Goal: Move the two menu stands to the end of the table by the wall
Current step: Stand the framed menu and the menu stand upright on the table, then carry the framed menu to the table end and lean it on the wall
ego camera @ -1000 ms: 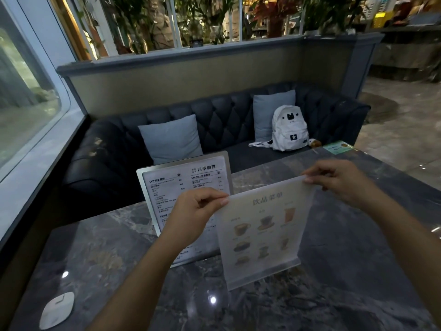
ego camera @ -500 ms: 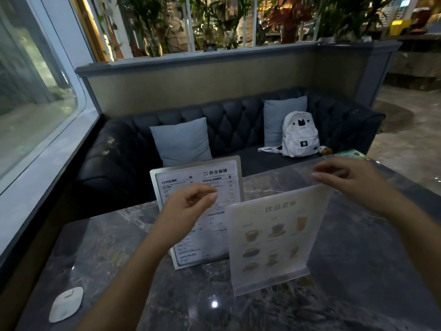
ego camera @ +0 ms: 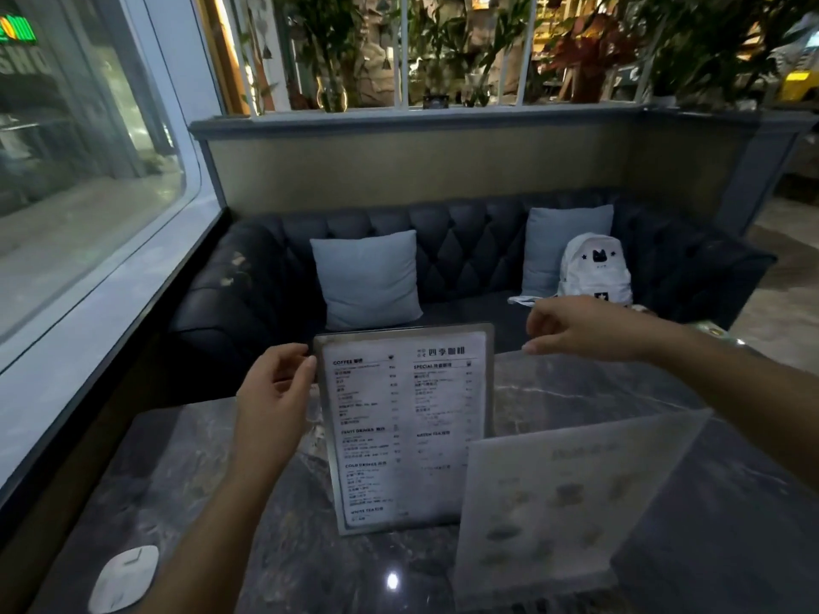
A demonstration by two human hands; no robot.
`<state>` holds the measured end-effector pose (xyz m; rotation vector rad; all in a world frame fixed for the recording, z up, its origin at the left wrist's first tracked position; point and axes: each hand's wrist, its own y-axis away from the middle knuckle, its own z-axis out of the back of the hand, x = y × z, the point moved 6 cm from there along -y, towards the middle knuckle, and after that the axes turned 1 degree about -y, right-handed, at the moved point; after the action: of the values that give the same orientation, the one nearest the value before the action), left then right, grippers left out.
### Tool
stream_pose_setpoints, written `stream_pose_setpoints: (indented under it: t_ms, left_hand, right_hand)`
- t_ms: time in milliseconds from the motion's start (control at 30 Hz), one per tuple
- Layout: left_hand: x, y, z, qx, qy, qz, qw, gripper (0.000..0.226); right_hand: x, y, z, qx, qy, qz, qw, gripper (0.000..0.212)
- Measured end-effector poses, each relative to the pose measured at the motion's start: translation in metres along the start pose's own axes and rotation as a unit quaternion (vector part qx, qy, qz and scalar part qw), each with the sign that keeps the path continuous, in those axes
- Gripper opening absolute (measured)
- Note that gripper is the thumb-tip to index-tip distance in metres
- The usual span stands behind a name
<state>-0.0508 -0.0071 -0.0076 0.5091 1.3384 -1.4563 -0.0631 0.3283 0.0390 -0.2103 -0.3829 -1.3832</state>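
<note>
Both hands have left the drinks menu [ego camera: 571, 502], left hand [ego camera: 277, 387] touching text menu [ego camera: 405, 427].

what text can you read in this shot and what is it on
"COFFEE", "SPECIAL", "FRUIT DRINKS", "COLD DRINKS", "GREEN TEA", "WHITE TEA": section headings on the framed menu stand.
"四季咖啡": its top right title.
Item lines and prices there: too small.
Clear menu stand: blurred.
Green sign behind the window: cut off, unreadable.

the drinks menu stand [ego camera: 558, 502] is motion-blurred, its pictures and heading unreadable, and it hides the lower right corner of the text menu stand [ego camera: 405, 427]. the backpack [ego camera: 596, 272] bottom is behind the right hand [ego camera: 585, 327], whose fingertips possibly hover clear of the stand.
</note>
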Motion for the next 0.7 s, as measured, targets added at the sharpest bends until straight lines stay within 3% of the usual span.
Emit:
stream_pose_setpoints:
  t_ms: [100,333,600,700]
  left_hand:
    - [0.024,-0.002,-0.002,0.001,-0.019,0.043,0.999,0.021]
    - [0.055,-0.002,-0.019,0.087,-0.036,0.098,0.991,0.031]
    - [0.061,0.0,-0.045,0.149,0.043,0.143,0.978,0.015]
    - [0.071,0.004,-0.046,0.145,0.069,0.177,0.971,0.015]
  right_hand:
    - [-0.012,-0.029,-0.009,0.032,-0.024,-0.015,0.999,0.025]
    - [-0.051,-0.064,-0.058,0.139,-0.179,-0.025,0.974,0.025]
    - [-0.051,-0.062,-0.094,0.174,-0.26,0.026,0.95,0.044]
    - [-0.041,-0.063,-0.095,0.163,-0.266,0.059,0.948,0.036]
